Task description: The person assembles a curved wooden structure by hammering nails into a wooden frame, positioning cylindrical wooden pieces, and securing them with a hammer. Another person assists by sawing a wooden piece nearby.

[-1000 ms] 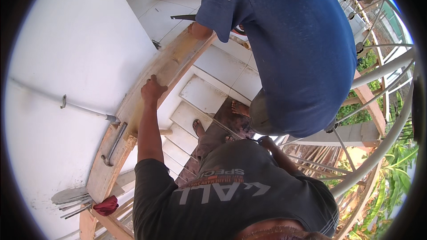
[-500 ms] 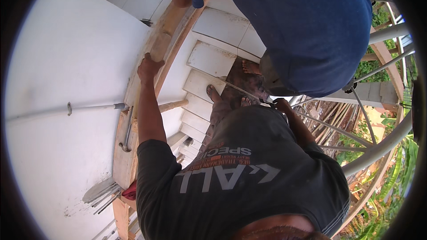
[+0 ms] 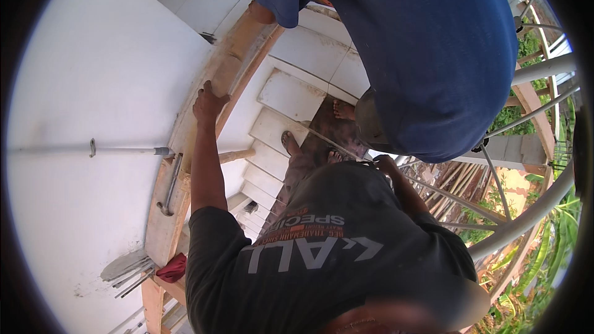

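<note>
My left hand (image 3: 209, 106) lies over a thick bamboo pole (image 3: 234, 49) on a wooden beam, its fingers and thumb curled round it. Close to my right hip, my right hand (image 3: 387, 166) is closed around something small and dark; what it is cannot be made out. A thin pale rod or cord (image 3: 322, 134) slants across the steps toward that hand. Facing me, a person in a blue shirt (image 3: 427, 55) bends forward, with a hand (image 3: 262, 13) on the same bamboo farther up.
White tiled steps (image 3: 291, 94) descend beneath us. On the left stands a white wall (image 3: 93, 86) with a metal rod (image 3: 127, 150) against it. Grey scaffold tubes (image 3: 526, 222) cross at the right, with plants beyond. A dark red cloth (image 3: 172, 268) hangs at lower left.
The view has shifted slightly. A dark blade-like tool now shows beside the other person's sleeve. My left hand keeps its grip on the bamboo; my right hand sits closer to my hip.
</note>
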{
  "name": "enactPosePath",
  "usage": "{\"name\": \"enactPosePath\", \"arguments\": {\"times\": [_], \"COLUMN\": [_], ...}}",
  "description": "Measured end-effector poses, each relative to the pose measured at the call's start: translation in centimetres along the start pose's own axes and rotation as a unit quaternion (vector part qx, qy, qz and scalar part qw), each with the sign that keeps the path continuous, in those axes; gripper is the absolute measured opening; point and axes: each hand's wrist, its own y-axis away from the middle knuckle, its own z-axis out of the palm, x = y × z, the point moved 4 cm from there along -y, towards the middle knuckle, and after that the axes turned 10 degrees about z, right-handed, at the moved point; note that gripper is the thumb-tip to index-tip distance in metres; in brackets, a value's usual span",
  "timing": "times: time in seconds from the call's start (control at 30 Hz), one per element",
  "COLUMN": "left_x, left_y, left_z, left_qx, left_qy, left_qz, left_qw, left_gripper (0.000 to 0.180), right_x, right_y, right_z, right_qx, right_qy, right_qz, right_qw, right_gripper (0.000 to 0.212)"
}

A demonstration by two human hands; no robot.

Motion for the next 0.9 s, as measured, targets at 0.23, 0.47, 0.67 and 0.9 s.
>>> {"name": "enactPosePath", "arguments": {"times": [0.23, 0.47, 0.67, 0.9], "left_x": [-0.1, -0.8, -1.4, -1.2], "left_y": [-0.1, -0.4, -0.4, 0.5], "left_z": [0.0, 1.9, 3.9, 4.6], "left_qx": [-0.059, -0.135, -0.107, -0.022], "left_qy": [0.030, 0.069, 0.006, 0.009], "left_qz": [-0.019, -0.021, -0.016, -0.012], "left_qw": [0.998, 0.988, 0.994, 1.000], "left_gripper": [0.080, 0.084, 0.085, 0.085], "right_x": [-0.8, -2.3, -3.4, -3.4], "right_y": [-0.9, -0.5, 0.8, 1.0], "right_z": [0.5, 0.9, 0.9, 1.4], "right_qx": [-0.024, -0.054, -0.011, -0.008], "right_qy": [0.012, -0.006, 0.026, -0.011], "right_qz": [-0.001, 0.033, -0.003, -0.004], "right_qw": [1.000, 0.998, 1.000, 1.000], "right_gripper": [0.036, 0.035, 0.030, 0.030]}}
